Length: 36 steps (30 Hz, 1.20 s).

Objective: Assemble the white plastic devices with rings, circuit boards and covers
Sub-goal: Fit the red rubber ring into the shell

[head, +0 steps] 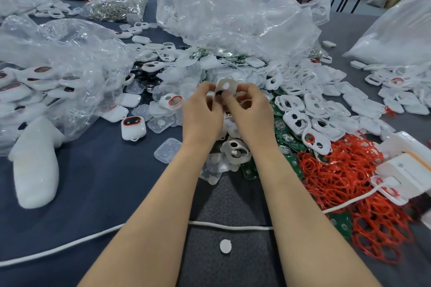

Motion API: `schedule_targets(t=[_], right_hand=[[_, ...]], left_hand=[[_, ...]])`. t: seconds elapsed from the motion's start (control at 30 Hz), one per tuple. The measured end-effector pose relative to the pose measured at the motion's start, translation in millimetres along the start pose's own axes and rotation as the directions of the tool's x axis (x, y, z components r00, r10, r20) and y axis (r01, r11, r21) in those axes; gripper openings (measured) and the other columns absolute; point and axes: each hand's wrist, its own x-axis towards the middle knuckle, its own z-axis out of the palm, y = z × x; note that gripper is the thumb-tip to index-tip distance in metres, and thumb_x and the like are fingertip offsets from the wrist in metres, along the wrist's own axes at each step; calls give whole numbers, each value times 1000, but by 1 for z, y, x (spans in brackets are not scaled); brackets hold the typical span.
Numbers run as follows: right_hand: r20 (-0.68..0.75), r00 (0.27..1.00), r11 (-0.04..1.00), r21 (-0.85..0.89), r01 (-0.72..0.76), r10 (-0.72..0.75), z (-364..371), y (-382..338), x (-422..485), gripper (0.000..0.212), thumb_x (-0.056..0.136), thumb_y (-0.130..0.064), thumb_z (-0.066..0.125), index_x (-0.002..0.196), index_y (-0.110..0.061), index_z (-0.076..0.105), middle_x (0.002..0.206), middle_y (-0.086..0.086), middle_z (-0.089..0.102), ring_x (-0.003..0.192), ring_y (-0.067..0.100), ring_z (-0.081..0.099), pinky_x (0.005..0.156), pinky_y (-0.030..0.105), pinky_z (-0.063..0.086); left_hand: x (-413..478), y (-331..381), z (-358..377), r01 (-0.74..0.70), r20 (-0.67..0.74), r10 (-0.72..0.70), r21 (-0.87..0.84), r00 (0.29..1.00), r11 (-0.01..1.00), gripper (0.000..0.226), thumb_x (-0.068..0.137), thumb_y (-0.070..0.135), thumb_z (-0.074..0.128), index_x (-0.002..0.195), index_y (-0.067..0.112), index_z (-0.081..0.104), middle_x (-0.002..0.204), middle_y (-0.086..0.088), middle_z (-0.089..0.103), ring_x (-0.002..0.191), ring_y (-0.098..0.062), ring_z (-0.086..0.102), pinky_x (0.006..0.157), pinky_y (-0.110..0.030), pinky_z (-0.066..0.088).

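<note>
Pinched by curled fingers of the left hand [202, 109] and right hand [250, 109], a white plastic shell [225, 86] stands between them; red rings [345, 182] and green circuit boards [285, 138] lie right of the grip.

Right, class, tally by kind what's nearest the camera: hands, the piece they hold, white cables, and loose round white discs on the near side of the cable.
Hands: 2 (left hand, right hand)
Held white piece: 1
White cable: 1
Round white disc: 1
Total: 5
</note>
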Motion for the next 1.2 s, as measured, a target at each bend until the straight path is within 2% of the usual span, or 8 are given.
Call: schedule_targets(t=[0.1,0.2,0.33,0.5,0.83,0.93,1.03,1.2], right_hand=[[107,982,949,256,-181,158,-5,-2,2,34,90,-46,58,94,-13,67,62,-11,62,53,1,55,53,18,45],[179,935,801,482,-355,307,-8,-1,7,17,95,-25,57,95,-10,66,83,7,70,64,11,65,59,21,54],[197,920,706,593,-386,338,-11,3,10,15,95,-9,55,110,-7,60,96,10,66,82,18,66,73,28,57],[224,925,703,602,-380,308,-11,3,10,6,93,-10,60,97,-13,63,92,6,68,84,17,65,75,28,56],[237,929,750,550,-368,282,-10,5,8,3,89,-14,65,89,-17,64,84,5,66,78,16,63,70,28,53],[212,929,770,520,-370,303,-8,6,8,3,90,-17,65,90,-14,63,89,8,67,79,17,66,69,27,55],[151,944,837,438,-329,292,-6,7,7,7,91,-17,64,95,-12,62,93,11,69,77,15,69,66,24,57],[144,973,926,310,-217,180,-8,7,5,11,92,-19,62,101,-16,65,86,4,69,74,8,68,62,23,56]], left_hand=[[-1,2,-1,-87,-49,90,51,995,995,13,96,9,51,96,19,59,78,0,68,61,-12,59,55,-22,46],[-4,5,0,-125,2,125,-8,992,992,29,90,-4,48,98,22,60,82,11,65,70,0,60,61,-10,45],[0,8,0,130,100,-102,-319,990,939,37,97,-2,40,125,20,51,109,-1,67,89,-8,67,80,-17,53],[4,7,-4,293,154,-250,-537,956,791,9,98,14,54,100,16,62,92,-3,71,79,-9,70,70,-17,54],[8,6,-9,339,207,-272,-666,940,665,15,97,5,52,92,13,64,79,1,69,65,-3,65,61,-13,50],[6,7,-6,304,167,-255,-599,952,741,8,96,12,56,95,13,64,86,0,68,75,-6,65,69,-17,53],[3,6,-2,153,97,-133,-246,986,957,13,94,20,61,104,12,64,89,2,68,79,-4,63,70,-16,51],[1,9,-4,169,87,-152,-232,984,958,8,92,14,61,100,14,64,91,-3,69,85,-11,65,78,-24,53]])
